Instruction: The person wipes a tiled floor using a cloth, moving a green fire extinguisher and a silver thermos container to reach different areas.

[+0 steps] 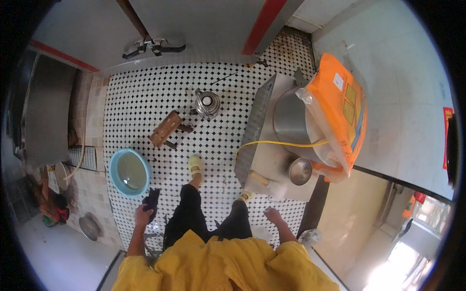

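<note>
My left hand (143, 215) is closed on a dark cloth (151, 203), just below a light blue plastic basin (113, 171) of liquid on the tiled floor. My right hand (273, 216) hangs beside a metal table (267, 191); its fingers look loosely curled, and nothing can be made out in them. On that table stand a metal bowl (300, 171), a wooden-handled tool (260, 178) and a large metal pot (291, 116). An orange printed bag (336, 94) leans over the pot, with a yellow hose or cord (269, 142) running across to it.
A small wooden stool (166, 129) and a metal kettle (207, 104) stand on the floor ahead. Steel cabinet doors (204, 29) close off the far side. Along the left lie a floor grate (82, 158), a pale hose (82, 145) and a metal bowl (89, 227).
</note>
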### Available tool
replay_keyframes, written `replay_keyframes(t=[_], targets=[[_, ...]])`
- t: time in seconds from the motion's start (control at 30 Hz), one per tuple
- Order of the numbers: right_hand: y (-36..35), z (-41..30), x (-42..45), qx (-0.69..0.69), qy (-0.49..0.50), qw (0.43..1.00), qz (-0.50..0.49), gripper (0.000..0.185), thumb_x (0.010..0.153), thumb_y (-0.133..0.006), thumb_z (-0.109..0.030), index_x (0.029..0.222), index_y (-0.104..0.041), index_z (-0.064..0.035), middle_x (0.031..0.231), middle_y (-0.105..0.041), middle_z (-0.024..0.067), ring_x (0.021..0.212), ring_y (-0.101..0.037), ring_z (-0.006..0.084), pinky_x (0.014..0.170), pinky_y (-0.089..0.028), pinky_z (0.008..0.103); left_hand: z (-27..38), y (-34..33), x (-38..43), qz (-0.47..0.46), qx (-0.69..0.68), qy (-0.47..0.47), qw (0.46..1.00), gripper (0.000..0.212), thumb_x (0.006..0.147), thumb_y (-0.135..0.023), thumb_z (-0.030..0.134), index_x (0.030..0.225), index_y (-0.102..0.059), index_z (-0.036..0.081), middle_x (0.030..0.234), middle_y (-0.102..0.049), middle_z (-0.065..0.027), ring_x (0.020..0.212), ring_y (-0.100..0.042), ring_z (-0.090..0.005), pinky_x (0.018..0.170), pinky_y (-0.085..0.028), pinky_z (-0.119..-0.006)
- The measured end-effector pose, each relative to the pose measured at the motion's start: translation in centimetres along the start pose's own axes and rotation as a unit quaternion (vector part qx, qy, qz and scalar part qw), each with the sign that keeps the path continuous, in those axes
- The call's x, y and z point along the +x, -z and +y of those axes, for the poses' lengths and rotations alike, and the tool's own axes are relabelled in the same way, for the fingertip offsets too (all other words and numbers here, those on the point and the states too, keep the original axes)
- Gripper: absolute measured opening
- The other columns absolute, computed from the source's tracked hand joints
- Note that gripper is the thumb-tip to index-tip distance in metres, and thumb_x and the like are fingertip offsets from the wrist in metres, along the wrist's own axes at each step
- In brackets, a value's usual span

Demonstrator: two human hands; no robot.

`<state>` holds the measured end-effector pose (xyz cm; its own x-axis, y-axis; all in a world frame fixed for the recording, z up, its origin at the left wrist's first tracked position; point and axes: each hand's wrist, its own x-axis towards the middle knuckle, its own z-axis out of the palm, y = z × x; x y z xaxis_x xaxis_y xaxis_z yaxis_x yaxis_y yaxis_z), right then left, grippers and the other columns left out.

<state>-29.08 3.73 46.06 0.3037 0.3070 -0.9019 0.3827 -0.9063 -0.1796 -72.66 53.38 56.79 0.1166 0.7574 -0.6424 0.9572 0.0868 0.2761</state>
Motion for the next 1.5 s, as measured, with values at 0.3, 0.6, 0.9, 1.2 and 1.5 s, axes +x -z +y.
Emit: replay_keyframes(t=[0.3,0.6,0.9,1.2,1.5], targets=[[9.0,-19.6,-3.8,-0.03,0.194,0.966,0.169,0.023,0.092,-0.05,-0.017,0.105,-0.065,-0.0055,0.112,-0.066,0.0171,0.1,-0.064,0.0353,0.086,-0.052,0.0452,4.2,9.2,12.6,0.044,-0.065,-0.138,0.987,0.037,0.076,-0.072,0.012,0.11,-0.066,0.0,0.097,-0.069,-0.0206,0.092,-0.067,-0.0347,0.083,-0.051,-0.042],[24.1,-28.7,-10.5,0.276,0.239,0.905,0.219,0.035,0.097,-0.054,-0.022,0.125,-0.057,-0.0007,0.11,-0.069,0.0172,0.102,-0.066,0.0344,0.087,-0.051,0.0396,24.2,10.5,13.8,0.006,0.078,-0.223,0.972,0.029,0.087,-0.066,0.014,0.114,-0.064,0.005,0.105,-0.068,-0.0206,0.099,-0.064,-0.039,0.088,-0.048,-0.043],[42.3,-30.9,-17.6,0.373,0.344,0.821,0.264,0.033,0.097,-0.055,-0.011,0.127,-0.054,0.0006,0.114,-0.067,0.0153,0.102,-0.065,0.0314,0.088,-0.051,0.0361,32.0,9.0,18.3,0.017,0.059,-0.262,0.963,0.028,0.084,-0.067,0.012,0.11,-0.066,0.002,0.099,-0.069,-0.0224,0.095,-0.066,-0.0363,0.088,-0.05,-0.042],[51.8,-30.8,-16.0,0.119,0.226,0.805,0.536,0.043,0.082,-0.07,-0.015,0.124,-0.059,-0.0085,0.135,-0.05,0.0156,0.129,-0.045,0.033,0.104,-0.037,0.046,47.2,7.6,19.2,-0.037,0.169,-0.364,0.915,0.031,0.086,-0.065,0.017,0.113,-0.065,0.002,0.102,-0.069,-0.0203,0.096,-0.066,-0.0363,0.086,-0.051,-0.042],[52.9,-33.4,-4.8,0.009,-0.066,0.83,0.554,0.035,0.091,-0.054,-0.022,0.123,-0.059,-0.0098,0.152,-0.033,0.0183,0.14,-0.028,0.0415,0.106,-0.03,0.0577,75.4,0.7,14.7,-0.159,0.215,-0.507,0.819,0.034,0.091,-0.061,0.018,0.122,-0.061,0.003,0.107,-0.068,-0.0231,0.101,-0.064,-0.0401,0.088,-0.049,-0.044]])
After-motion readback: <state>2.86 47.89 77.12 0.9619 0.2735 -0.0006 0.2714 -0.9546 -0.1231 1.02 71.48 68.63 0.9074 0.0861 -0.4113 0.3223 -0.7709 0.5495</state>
